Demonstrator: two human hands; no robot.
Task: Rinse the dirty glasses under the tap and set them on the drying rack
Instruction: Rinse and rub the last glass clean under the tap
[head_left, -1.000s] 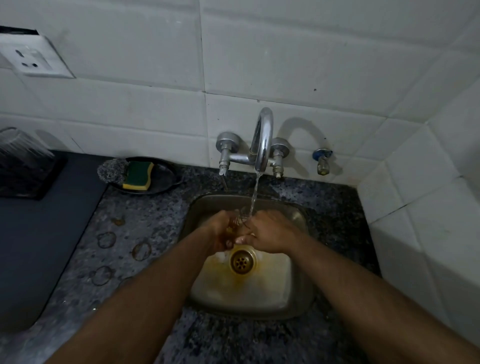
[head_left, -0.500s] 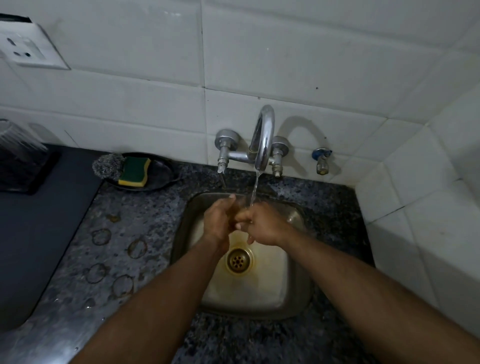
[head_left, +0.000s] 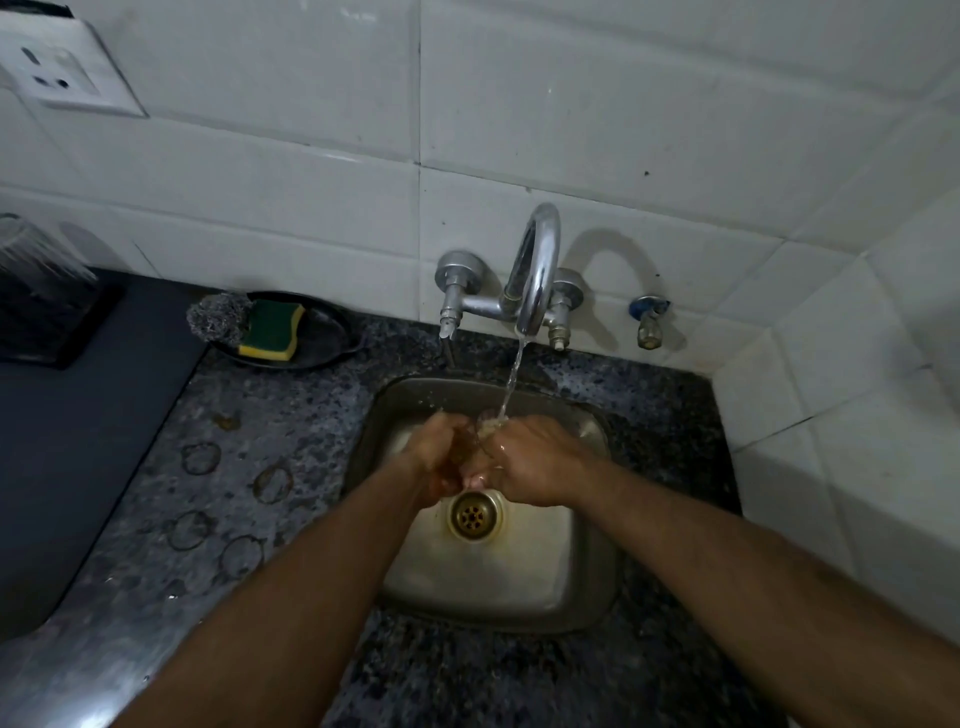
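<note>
L hand (head_left: 441, 452): over the sink, fingers curled round the left side of a small clear glass; grip looks firm but fingertips are hidden behind the glass
R hand (head_left: 535, 462): curled on the right side of the same glass, thumb side near the rim; wet
Glass (head_left: 480, 441): between both hands, just above the drain, mouth twd the far side; hard to see as it's transparent, tilt can't be told for sure
Tap (head_left: 535, 270): chrome swan-neck on the far wall, running; thin stream (head_left: 511, 384) lands at the glass rim by the R hand
Sink (head_left: 587, 571): steel bowl, yellowish stain round the brass drain (head_left: 472, 516)
Drying rack (head_left: 36, 312): far left on the dark mat (head_left: 78, 441), w/ what looks like an upturned ribbed tumbler (head_left: 31, 254) on it; well apart from the sink
Counter (head_left: 260, 415): speckled granite, several ring marks (head_left: 200, 457) left of the sink
Sponge dish (head_left: 317, 332): black, far left of tap, holds green/yellow sponge (head_left: 270, 332) + steel wool (head_left: 218, 317)
Step (my read): rinsing, not yet racked
Doing it well: keep mouth under the stream so water fills & swirls, turn the glass so the whole wall gets wet, rub rim w/ thumb, tip out over the drain, don't squeeze hard as wet glass slips, shake off drips before the long carry left
</note>
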